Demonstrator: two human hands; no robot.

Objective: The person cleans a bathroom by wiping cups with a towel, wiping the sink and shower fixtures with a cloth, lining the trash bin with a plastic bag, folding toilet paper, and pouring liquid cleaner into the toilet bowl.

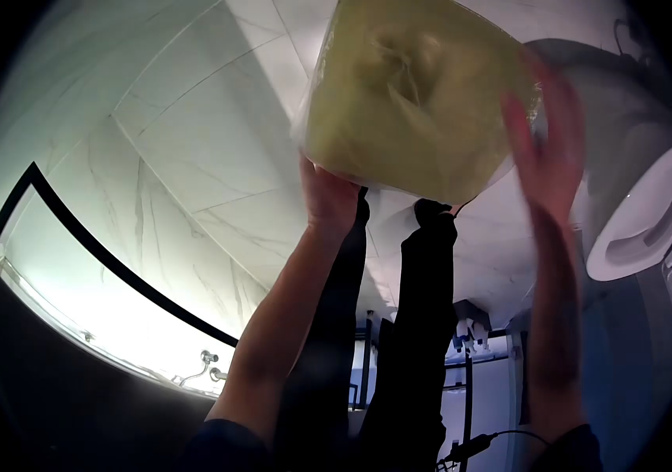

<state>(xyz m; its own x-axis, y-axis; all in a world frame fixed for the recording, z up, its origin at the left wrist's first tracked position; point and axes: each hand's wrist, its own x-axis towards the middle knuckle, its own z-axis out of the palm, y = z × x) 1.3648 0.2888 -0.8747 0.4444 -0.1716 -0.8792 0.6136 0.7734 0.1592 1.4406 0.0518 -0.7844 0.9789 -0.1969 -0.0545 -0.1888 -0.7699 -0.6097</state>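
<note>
A large yellow-green, square-cornered thing (438, 126) covered or lined with thin, crinkled clear plastic fills the top middle of the view. I cannot make out whether it is a bin or a package. Its middle is puckered, with a darker patch. At its lower left corner my left hand (328, 193) grips it from below, the fingers hidden behind it. Beside its right edge is my right hand (548, 141), blurred by motion, with thumb and fingers apart; whether it touches the plastic is hard to tell.
A white toilet (643, 220) stands at the right. On the left, a black-framed panel (139, 271) borders a brightly lit area with a metal tap (208, 359). Marble-look tiles (218, 141) cover the surfaces. My dark-clothed legs (422, 315) show below, near a black cable (478, 444).
</note>
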